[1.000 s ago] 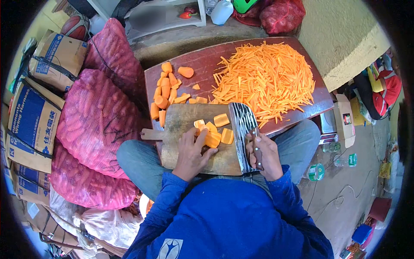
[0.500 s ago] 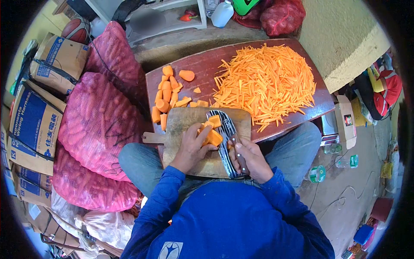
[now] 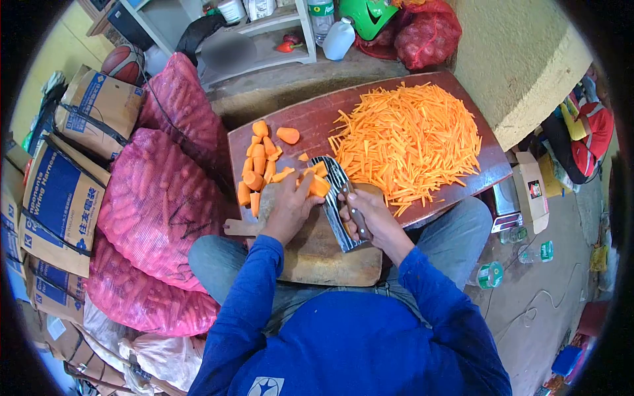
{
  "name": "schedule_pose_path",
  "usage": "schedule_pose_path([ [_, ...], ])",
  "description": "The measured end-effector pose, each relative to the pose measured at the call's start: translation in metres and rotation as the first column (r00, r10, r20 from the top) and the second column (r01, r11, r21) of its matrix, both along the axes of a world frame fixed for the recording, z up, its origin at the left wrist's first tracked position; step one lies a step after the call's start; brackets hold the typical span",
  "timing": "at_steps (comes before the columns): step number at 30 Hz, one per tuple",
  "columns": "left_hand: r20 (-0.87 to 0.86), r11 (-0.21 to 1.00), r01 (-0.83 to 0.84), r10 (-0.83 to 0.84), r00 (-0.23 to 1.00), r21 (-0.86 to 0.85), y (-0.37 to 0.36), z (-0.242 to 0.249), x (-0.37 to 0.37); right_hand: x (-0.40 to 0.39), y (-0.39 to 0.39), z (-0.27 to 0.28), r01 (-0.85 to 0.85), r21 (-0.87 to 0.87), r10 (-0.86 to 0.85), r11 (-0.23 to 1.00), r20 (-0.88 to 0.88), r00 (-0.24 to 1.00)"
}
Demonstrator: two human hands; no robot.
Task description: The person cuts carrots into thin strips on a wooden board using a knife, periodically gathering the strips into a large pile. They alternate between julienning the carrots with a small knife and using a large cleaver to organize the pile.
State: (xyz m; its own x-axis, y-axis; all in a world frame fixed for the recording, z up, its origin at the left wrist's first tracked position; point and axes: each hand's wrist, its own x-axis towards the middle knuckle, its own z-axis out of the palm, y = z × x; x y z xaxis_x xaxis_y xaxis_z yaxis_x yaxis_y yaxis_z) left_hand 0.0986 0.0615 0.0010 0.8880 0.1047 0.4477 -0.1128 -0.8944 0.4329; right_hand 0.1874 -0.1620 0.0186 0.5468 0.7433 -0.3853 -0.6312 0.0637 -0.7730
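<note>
My right hand (image 3: pixel 375 216) grips the brown riveted handle of a knife (image 3: pixel 335 198), whose broad blade has a black-and-white streaked pattern. Its blade stands beside several cut carrot pieces (image 3: pixel 318 185) at the far edge of the wooden cutting board (image 3: pixel 330 261). Over those pieces my left hand (image 3: pixel 290 206) is curled, its fingers against them and partly hiding them. Beyond the board, a heap of carrot sticks (image 3: pixel 409 145) covers the right side of the red-brown table (image 3: pixel 310 109). Peeled carrot chunks (image 3: pixel 257 153) lie together at the table's left.
Pink mesh sacks (image 3: pixel 162 204) and cardboard boxes (image 3: pixel 66 198) crowd the left side. A concrete ledge (image 3: pixel 522 66) borders the right rear. Plastic bottles (image 3: pixel 490 274) lie on the floor at right. A shelf (image 3: pixel 277 49) stands behind the table.
Both hands have moved away from my body toward the board's far edge, taking the knife and carrot pieces along. The camera view has tilted slightly upward.
</note>
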Motion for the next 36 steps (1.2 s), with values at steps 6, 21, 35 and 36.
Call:
schedule_pose_path([
  [6, -0.032, 0.99, -0.118, 0.121, 0.992, 0.084, 0.012, 0.007, 0.023, 0.02, 0.014, -0.01, -0.035, 0.098, 0.035, 0.995, 0.001, 0.999],
  [21, 0.108, 0.961, -0.222, 0.206, 0.972, 0.164, 0.01, 0.002, 0.022, 0.027, 0.002, -0.021, -0.039, 0.229, 0.068, 0.973, -0.117, 0.991],
  [35, -0.071, 0.998, 0.067, -0.068, 0.995, -0.008, -0.067, 0.008, -0.055, 0.035, -0.001, -0.025, 0.055, 0.346, 0.065, 0.937, -0.324, 0.944],
  [36, -0.082, 0.998, 0.06, -0.06, 0.995, -0.01, -0.066, 0.004, -0.052, 0.037, -0.002, -0.031, 0.073, 0.384, 0.072, 0.92, -0.348, 0.935],
])
